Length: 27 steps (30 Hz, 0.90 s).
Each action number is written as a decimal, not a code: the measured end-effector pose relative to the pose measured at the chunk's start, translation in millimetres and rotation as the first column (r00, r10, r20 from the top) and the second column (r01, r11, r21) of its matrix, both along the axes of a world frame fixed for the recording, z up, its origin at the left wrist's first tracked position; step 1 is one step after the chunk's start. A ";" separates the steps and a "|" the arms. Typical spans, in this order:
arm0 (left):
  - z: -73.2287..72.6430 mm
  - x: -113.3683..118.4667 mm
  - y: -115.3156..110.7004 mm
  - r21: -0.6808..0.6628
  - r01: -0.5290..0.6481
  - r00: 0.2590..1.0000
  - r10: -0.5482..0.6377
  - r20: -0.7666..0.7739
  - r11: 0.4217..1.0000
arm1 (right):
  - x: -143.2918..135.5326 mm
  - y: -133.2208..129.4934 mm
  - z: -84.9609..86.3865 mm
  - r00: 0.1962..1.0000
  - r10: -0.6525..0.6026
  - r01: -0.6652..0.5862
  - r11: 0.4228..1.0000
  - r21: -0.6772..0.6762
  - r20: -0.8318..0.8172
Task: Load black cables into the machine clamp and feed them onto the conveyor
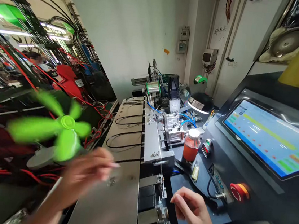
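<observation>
My left hand [90,168] is blurred above the pale metal bench [125,134], its fingers drawn together in a pinch; anything between them is too smeared to make out. To the right, my right hand [188,206] has thumb and forefinger pressed together over the edge of the dark plate [217,213], and what they may hold is too small to tell. Between the hands lies a metal fixture [163,190] with clamps. Beyond it stand metal cylinders [173,129] with blue tubes and a jar of red contents [191,148] with a white lid.
A green-bladed fan [68,122] stands at the left. Black cables [123,145] loop over the bench. At the right are a touchscreen panel [268,137] and a red emergency button [237,192]. A lamp [201,103] hangs behind. Another person [39,63] is far left.
</observation>
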<state>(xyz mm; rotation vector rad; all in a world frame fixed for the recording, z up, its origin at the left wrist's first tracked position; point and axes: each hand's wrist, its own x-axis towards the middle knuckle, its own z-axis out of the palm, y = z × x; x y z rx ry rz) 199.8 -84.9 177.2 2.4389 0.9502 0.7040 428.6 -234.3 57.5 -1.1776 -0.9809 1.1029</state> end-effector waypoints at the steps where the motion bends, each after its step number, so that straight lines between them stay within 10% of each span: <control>1: -9.7 15.5 0.9 -0.097 0.138 0.990 -0.140 -0.012 0.986 | -1.3 0.1 0.5 0.999 -0.038 0.038 0.999 0.008 0.029; 4: -39.0 57.8 -6.9 -0.339 0.380 0.918 -0.395 0.028 0.860 | -3.7 0.7 2.3 0.976 -0.176 0.170 0.984 0.052 0.129; 11: -83.2 78.6 -27.6 -0.321 0.345 0.937 -0.344 0.063 0.882 | -12.1 11.2 -1.8 0.932 -0.265 0.246 0.964 0.103 0.249; 16: -76.9 69.5 -25.0 -0.167 0.392 0.905 -0.412 -0.109 0.905 | -10.1 13.6 -1.6 0.915 -0.174 0.153 0.985 0.086 0.364; 21: -63.3 62.5 -18.7 -0.193 0.586 0.737 -0.617 -0.276 0.787 | 2.5 14.3 7.2 0.911 0.193 -0.211 0.977 0.012 0.363; 27: -72.3 69.4 -30.2 -0.288 0.306 0.949 -0.315 0.017 0.907 | -17.9 19.4 0.8 0.882 -0.288 0.201 0.946 0.254 0.374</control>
